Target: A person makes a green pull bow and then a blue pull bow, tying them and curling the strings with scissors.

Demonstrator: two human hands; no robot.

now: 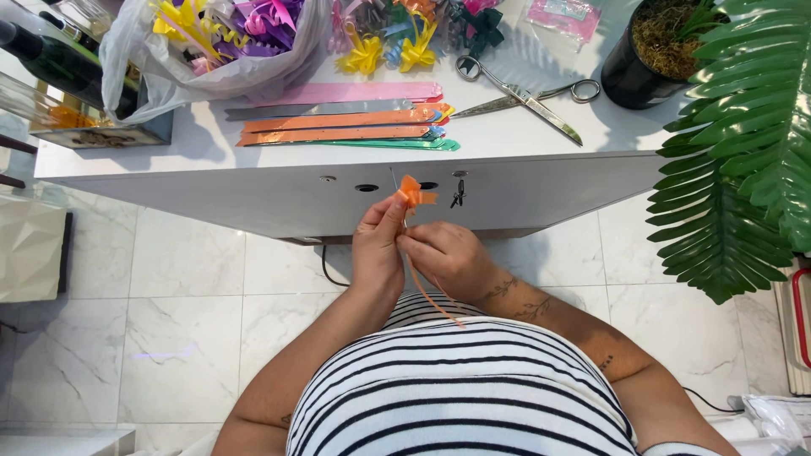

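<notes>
A small orange ribbon bow (416,194) with looped petals is held in the air just near of the white desk (253,160) edge, its thin tail trailing down. The left hand (378,245) pinches the bow's base in a narrow grip; the right hand (443,257), just beside it, is curled closed around the tail.
</notes>
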